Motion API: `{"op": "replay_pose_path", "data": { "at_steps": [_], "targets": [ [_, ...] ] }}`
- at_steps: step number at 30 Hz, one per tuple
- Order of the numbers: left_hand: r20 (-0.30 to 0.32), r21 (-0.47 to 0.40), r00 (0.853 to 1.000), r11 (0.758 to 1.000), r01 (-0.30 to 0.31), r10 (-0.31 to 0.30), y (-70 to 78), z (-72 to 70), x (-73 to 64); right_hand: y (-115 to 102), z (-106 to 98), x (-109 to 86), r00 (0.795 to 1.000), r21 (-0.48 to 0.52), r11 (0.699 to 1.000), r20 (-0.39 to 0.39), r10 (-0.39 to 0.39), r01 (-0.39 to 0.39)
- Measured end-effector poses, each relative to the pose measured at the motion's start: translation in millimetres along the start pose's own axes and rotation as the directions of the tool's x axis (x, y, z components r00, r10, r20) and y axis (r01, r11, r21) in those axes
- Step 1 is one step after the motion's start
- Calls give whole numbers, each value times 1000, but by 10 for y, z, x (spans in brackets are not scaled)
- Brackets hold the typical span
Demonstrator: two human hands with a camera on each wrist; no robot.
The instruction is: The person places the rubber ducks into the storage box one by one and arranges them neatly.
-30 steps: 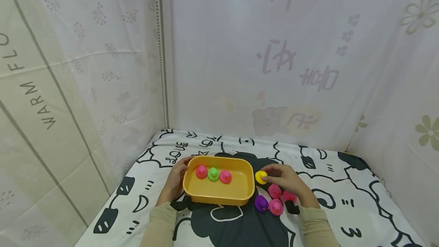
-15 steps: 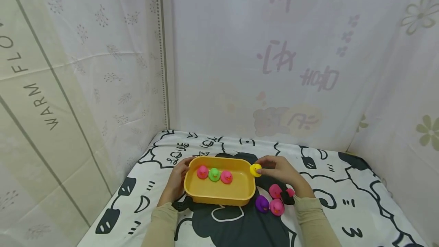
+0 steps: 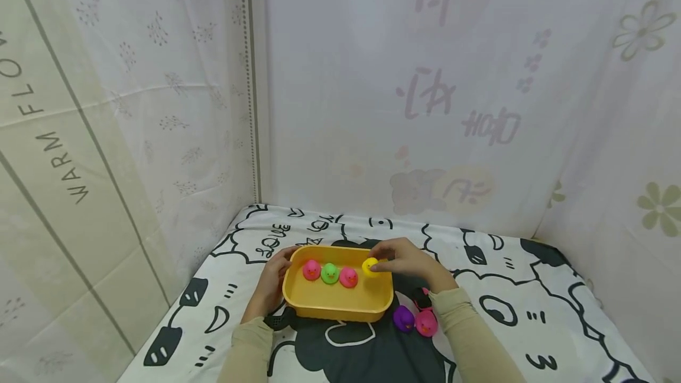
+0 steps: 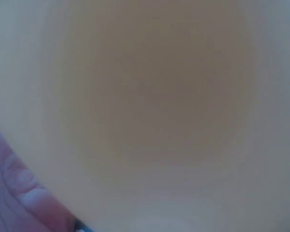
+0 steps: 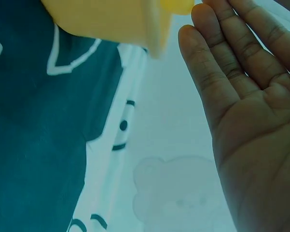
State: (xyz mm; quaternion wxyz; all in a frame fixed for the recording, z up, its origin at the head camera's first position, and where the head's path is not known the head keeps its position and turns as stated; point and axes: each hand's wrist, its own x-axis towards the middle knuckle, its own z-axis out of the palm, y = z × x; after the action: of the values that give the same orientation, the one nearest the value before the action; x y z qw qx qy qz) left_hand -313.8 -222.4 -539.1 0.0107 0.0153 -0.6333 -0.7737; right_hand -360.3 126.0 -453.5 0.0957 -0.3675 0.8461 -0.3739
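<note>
A yellow plastic basin (image 3: pixel 340 309) sits on the patterned cloth in the head view. My left hand (image 3: pixel 272 281) grips its left side; in the left wrist view the basin wall (image 4: pixel 169 96) is a close blur. Inside lie a pink rubber duck (image 3: pixel 311 270), a green rubber duck (image 3: pixel 330 273) and another pink rubber duck (image 3: pixel 348 277) in a row. My right hand (image 3: pixel 407 259) pinches a yellow rubber duck (image 3: pixel 369 266) over the basin's right end, right of the row. In the right wrist view, only a bit of that duck (image 5: pixel 177 6) shows beyond the fingertips.
Right of the basin, a purple rubber duck (image 3: pixel 404 318) and a pink rubber duck (image 3: pixel 427 323) lie on the cloth (image 3: pixel 511 336). More pink shows behind them, partly covered by the right wrist. Pale printed curtains (image 3: pixel 330 75) hang at the back and sides.
My right hand has carried the yellow duck leftward from beside the basin, over its right rim and inside. The left hand keeps its place on the basin.
</note>
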Motion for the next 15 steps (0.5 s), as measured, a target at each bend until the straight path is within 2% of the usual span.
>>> {"op": "replay_pose_path", "data": {
  "at_steps": [7,15],
  "targets": [
    [5,-17,1000,1000,14,-13,-3,-14,2,61,158,158,996,-88,996,83,42,-35],
    [3,-3,1000,1000,-2,2,15,3,17,28,192,252,987,-182,983,154,48,-19]
  ]
}}
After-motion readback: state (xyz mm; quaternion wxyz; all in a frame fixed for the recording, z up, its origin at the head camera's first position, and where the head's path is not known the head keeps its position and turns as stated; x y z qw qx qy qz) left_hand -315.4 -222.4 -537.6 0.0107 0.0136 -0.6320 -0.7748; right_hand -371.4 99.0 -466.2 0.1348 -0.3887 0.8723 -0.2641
